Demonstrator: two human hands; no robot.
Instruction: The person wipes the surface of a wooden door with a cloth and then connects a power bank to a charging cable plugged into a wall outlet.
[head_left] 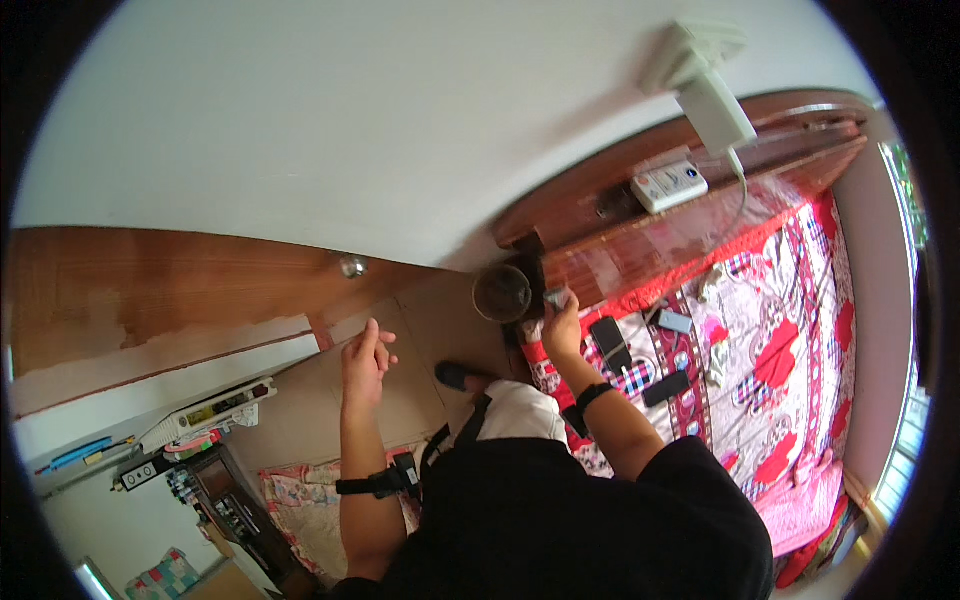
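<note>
My left hand [368,364] is raised over the tiled floor, near the wooden door. Its fingers are loosely bent and partly apart, and nothing shows in them. My right hand [563,320] is at the corner of the bed, with its fingers closed on a small grey object [555,297] whose kind I cannot make out. Just left of that hand stands a round, dark bin-like container [502,294], beside the headboard. Its inside looks dark, and I cannot tell what is in it.
On the bed's patterned red and white sheet [775,430] lie a black phone [610,344], a dark flat item [667,388] and a light-blue box [675,321]. A white power strip [669,186] rests on the headboard [640,255]. A wooden door [200,290] stands at left; a floor mat [305,505] lies below.
</note>
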